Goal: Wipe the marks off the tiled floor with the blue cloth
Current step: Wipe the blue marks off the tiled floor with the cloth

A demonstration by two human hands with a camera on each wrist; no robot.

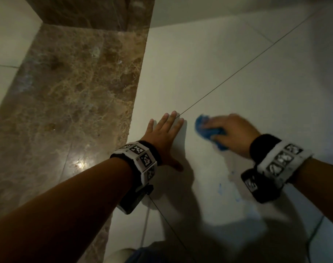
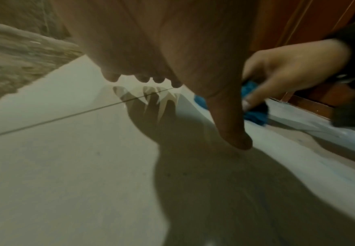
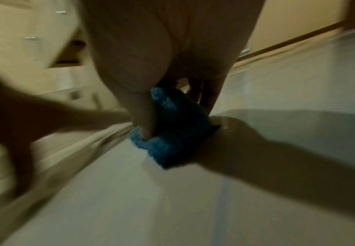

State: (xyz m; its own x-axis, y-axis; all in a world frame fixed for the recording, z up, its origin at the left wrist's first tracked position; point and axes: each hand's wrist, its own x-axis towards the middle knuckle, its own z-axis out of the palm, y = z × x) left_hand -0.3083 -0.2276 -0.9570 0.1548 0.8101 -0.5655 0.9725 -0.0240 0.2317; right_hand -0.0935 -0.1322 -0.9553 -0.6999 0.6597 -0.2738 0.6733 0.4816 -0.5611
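My right hand grips a bunched blue cloth and presses it on the pale tiled floor. The right wrist view shows the thumb and fingers curled round the blue cloth; it is blurred by motion. Faint blue marks streak the tile below that hand, and a blue mark shows under the wrist. My left hand lies flat on the floor with straight, spread fingers, a little left of the cloth. The left wrist view shows the left hand on the tile and the cloth beyond the thumb.
A brown marble strip runs along the left of the pale tiles. Dark grout lines cross the floor. A dark wooden skirting edges the floor on the right in the left wrist view. My knee shows at the bottom.
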